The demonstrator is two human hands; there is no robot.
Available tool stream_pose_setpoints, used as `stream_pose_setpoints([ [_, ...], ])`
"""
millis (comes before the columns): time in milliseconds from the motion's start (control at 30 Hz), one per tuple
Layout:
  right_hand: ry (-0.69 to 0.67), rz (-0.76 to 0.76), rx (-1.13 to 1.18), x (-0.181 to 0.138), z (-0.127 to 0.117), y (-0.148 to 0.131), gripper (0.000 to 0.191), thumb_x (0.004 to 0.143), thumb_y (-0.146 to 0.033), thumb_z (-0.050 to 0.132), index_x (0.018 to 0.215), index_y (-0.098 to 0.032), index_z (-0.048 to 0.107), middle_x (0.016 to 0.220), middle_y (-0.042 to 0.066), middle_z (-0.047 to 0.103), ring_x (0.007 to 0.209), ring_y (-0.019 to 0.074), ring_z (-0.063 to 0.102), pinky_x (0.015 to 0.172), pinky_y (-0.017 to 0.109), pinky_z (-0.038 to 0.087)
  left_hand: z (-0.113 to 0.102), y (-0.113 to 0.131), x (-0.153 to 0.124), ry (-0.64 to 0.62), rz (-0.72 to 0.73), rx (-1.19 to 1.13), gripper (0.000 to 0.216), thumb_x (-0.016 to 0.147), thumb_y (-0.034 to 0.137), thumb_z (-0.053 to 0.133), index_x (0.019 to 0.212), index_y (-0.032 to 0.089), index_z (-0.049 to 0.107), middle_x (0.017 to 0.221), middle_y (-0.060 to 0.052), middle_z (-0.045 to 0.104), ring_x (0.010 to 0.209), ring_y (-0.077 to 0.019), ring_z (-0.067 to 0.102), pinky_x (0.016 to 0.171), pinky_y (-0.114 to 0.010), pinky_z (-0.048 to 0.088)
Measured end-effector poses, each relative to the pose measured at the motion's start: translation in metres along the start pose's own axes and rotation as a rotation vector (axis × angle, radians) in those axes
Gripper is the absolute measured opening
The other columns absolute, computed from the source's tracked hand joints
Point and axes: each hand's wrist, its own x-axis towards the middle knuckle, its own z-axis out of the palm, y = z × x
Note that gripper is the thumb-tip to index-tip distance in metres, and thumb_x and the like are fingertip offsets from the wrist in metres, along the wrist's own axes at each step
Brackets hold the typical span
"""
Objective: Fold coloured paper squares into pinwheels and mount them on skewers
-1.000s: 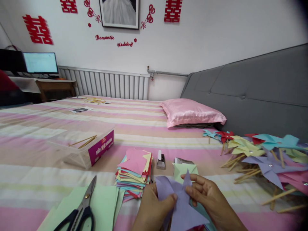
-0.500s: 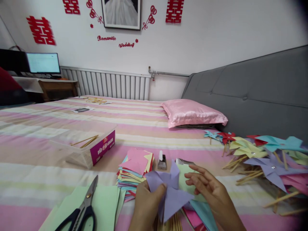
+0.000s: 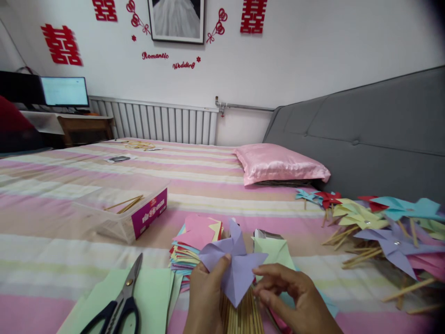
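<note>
My left hand (image 3: 208, 294) pinches a purple paper pinwheel (image 3: 239, 266), its thumb pressed near the middle of the folded blades. Just right of the pinwheel is my right hand (image 3: 290, 292), fingers loosely bent and apart, with the index fingertip close to a blade; whether it touches cannot be told. Below the pinwheel lies a bundle of thin wooden sticks (image 3: 243, 317). Behind my left hand stands a stack of cut coloured paper (image 3: 194, 241). Pale green paper (image 3: 274, 250) lies beyond my right hand, partly covering a dark item.
Dark-handled scissors (image 3: 121, 297) rest on green sheets (image 3: 155, 292) at the left. A clear box with a purple label (image 3: 149, 215) contains a few sticks. Finished pinwheels (image 3: 396, 243) on sticks pile up at the right. A pink pillow (image 3: 278, 162) lies by the grey headboard (image 3: 365, 125).
My left hand has turned the pinwheel and shifted it slightly left, so its blades face up more. The right hand has come down and left, closer to it, uncovering the green paper.
</note>
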Motion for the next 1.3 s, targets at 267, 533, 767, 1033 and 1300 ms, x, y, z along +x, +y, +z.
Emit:
stream_pose_setpoints([
  [267,0.113,0.010,-0.136,-0.001,0.005,-0.002,0.010,0.061,-0.023,0.071,0.068,-0.029,0.075,0.066,0.003,0.072,0.059,0.0182,0.063,0.060,0.026,0.050,0.006,-0.009,-0.006,-0.094,-0.039,-0.075,0.019,0.060,0.020,0.072,0.073,0.009,0.065,0.058,-0.006,0.067,0.060,-0.0208,0.063,0.057,-0.028,0.046],
  [533,0.035,-0.013,-0.105,0.002,0.000,0.005,0.014,0.062,-0.038,0.072,0.064,-0.025,0.074,0.059,0.004,0.070,0.054,0.0182,0.060,0.053,0.025,0.046,0.008,-0.012,-0.008,-0.143,-0.023,-0.076,0.014,0.060,0.018,0.072,0.069,0.010,0.065,0.054,-0.003,0.064,0.051,-0.0145,0.058,0.053,-0.024,0.042],
  [767,0.053,0.028,-0.006,0.003,0.002,0.001,0.025,0.070,-0.038,0.065,0.056,-0.017,0.063,0.051,0.002,0.062,0.049,0.0142,0.055,0.049,0.023,0.042,0.008,-0.015,-0.007,-0.133,0.001,-0.025,0.020,0.056,0.022,0.076,0.068,0.009,0.066,0.059,-0.004,0.065,0.053,-0.0137,0.056,0.055,-0.024,0.043],
  [1033,0.100,0.112,0.086,0.005,0.006,0.005,0.030,0.072,-0.042,0.064,0.061,-0.015,0.058,0.049,0.001,0.058,0.045,0.0107,0.052,0.045,0.020,0.039,0.009,-0.015,-0.005,-0.088,0.054,0.175,0.023,0.050,0.026,0.077,0.055,0.009,0.062,0.047,-0.002,0.058,0.045,-0.0114,0.048,0.047,-0.023,0.039],
  [1300,0.206,0.133,0.161,0.005,0.010,0.005,0.030,0.068,-0.041,0.069,0.057,-0.015,0.057,0.046,-0.001,0.057,0.043,0.0094,0.055,0.043,0.016,0.040,0.010,-0.013,-0.009,-0.078,0.114,0.282,0.018,0.054,0.025,0.074,0.051,0.009,0.065,0.046,-0.002,0.058,0.044,-0.0102,0.047,0.044,-0.020,0.036],
])
